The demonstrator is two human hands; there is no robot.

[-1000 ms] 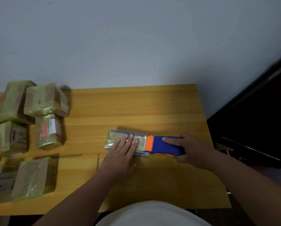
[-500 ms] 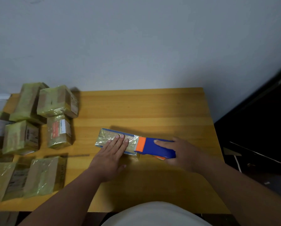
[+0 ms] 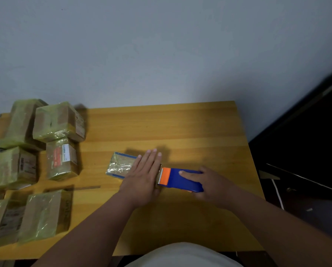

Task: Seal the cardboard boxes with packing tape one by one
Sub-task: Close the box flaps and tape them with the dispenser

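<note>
A wooden table (image 3: pixel 180 128) stands against a plain pale grey wall (image 3: pixel 161 51), with dark furniture (image 3: pixel 305 151) to its right.

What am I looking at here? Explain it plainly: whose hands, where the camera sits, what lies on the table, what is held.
No machine here: a person wears a camera on the head, looking down at their own two hands. The left hand lies flat, fingers straight, on a small flat box covered in shiny tape. The right hand grips a blue and orange tape dispenser at the box's right end. Both rest on a wooden table. At the table's left side sits a group of taped boxes, wrapped in clear tape.
</note>
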